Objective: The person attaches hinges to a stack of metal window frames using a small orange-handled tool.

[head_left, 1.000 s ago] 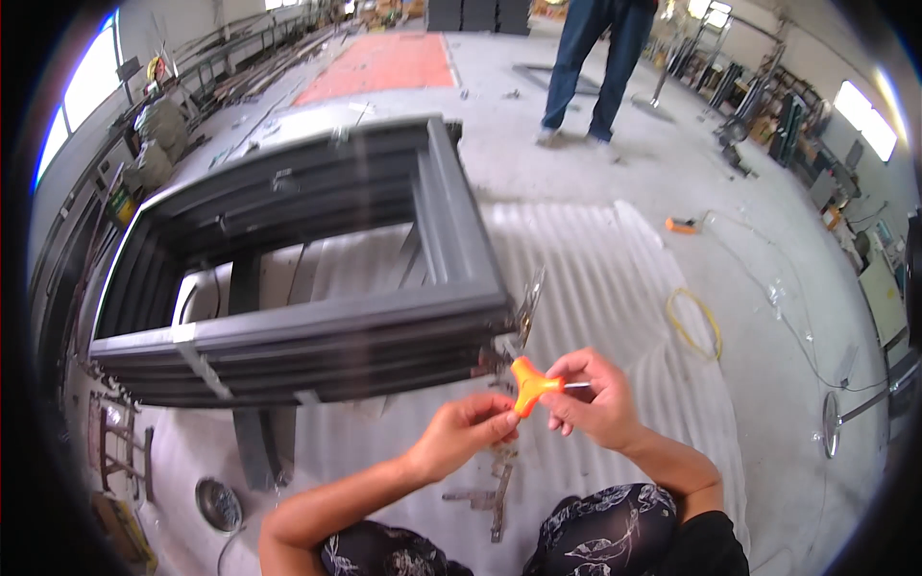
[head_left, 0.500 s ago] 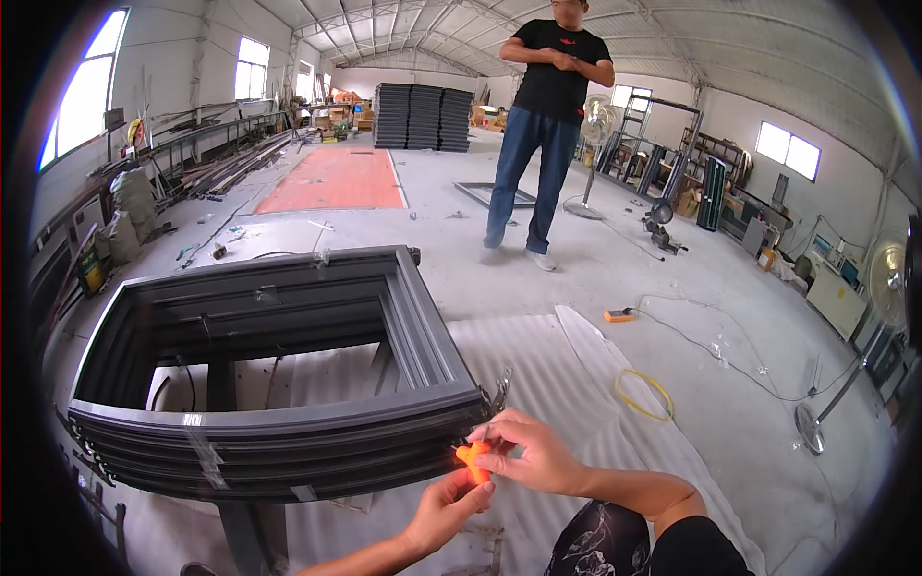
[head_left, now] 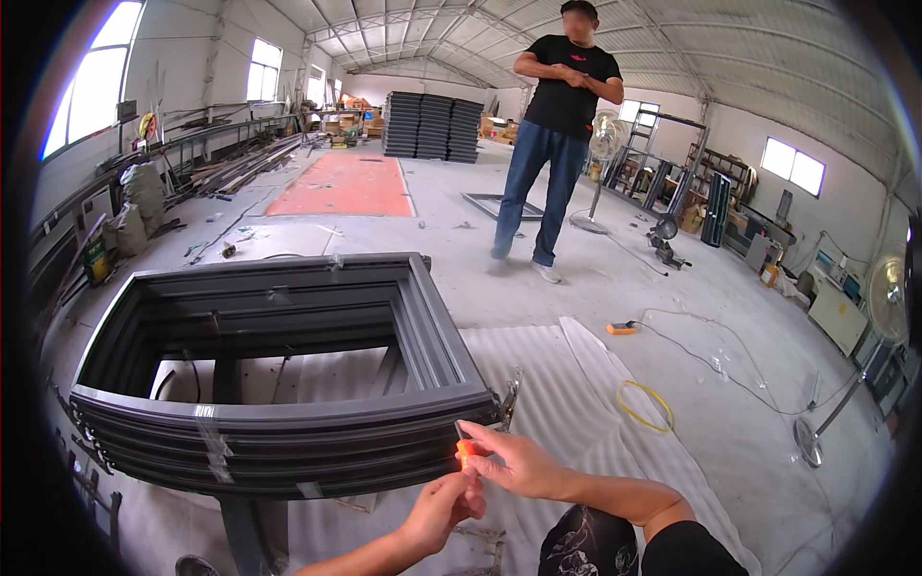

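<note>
A small orange tool with a thin dark piece at its top stands upright in front of the near right corner of the stacked dark grey window frames. My right hand grips it from the right, forefinger stretched up along the thin piece. Just below, my left hand is closed in a pinch, fingertips at the tool's lower end; whether it holds anything else is hidden. Strips of clear tape cling to the frames' near side. Metal hardware sticks out at the stack's right corner.
White foam sheeting covers the floor beside the stack, with a yellow loop on it. An orange-and-black tool and a cable lie farther right. A person stands beyond, arms folded. A standing fan is at far right.
The orange tool has turned, showing a narrower side. My right forefinger has straightened along it, and my left hand has closed more tightly beneath. The view has tilted up slightly.
</note>
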Available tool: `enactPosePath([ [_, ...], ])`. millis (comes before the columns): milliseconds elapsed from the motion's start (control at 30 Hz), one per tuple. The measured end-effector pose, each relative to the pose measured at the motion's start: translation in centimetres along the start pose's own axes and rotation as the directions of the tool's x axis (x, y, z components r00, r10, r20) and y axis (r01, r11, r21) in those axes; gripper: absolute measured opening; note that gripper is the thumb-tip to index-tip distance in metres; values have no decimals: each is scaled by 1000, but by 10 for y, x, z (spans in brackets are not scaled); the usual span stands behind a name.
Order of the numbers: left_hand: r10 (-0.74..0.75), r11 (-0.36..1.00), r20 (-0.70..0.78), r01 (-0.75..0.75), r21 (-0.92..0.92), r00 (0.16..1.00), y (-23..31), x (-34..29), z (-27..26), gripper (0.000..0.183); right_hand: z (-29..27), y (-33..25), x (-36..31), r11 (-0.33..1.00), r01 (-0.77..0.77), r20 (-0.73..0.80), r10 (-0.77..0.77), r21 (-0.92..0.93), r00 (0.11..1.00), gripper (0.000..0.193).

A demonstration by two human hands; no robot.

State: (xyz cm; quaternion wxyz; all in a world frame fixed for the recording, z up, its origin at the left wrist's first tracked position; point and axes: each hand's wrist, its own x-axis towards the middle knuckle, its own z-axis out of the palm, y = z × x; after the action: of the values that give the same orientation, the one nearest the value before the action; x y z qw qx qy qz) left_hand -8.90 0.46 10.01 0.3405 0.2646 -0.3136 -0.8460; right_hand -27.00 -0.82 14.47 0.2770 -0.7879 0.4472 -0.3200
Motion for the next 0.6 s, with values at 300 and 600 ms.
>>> enactPosePath([
  [300,-59,998,-88,59,-6,994,2,3,-4,31,4,11,-2,827,432,152,-404,-360,902,61],
  [600,72,973,-28,-65,221,997,1,3,3,43,3,12,-7,777,374,44,-410,-507,911,50],
])
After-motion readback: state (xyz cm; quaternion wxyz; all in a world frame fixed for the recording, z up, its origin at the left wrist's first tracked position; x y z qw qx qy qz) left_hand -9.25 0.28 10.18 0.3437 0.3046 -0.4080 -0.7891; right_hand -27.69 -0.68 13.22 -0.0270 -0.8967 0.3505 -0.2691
